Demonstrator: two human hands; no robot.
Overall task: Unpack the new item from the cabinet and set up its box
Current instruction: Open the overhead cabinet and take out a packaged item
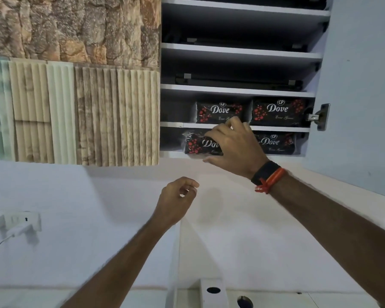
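An open wall cabinet (238, 90) holds several black plastic-wrapped packs marked "Dove" with red dots. My right hand (233, 147) reaches up to the lowest shelf and grips the left pack (198, 143), fingers on its top, thumb under its bottom edge. That pack sticks out a little past the shelf front. Another pack (276, 142) lies to the right on the same shelf, and two more (219, 112) (278, 111) sit one shelf up. My left hand (178, 202) hangs below in front of the white wall, fingers loosely curled, holding nothing.
Upper shelves hold flat dark items (238, 82). The cabinet door (365, 85) stands open at right on a metal hinge (317, 117). A closed textured cabinet front (73, 112) is at left. A white socket with a cable (16, 223) is on the wall lower left.
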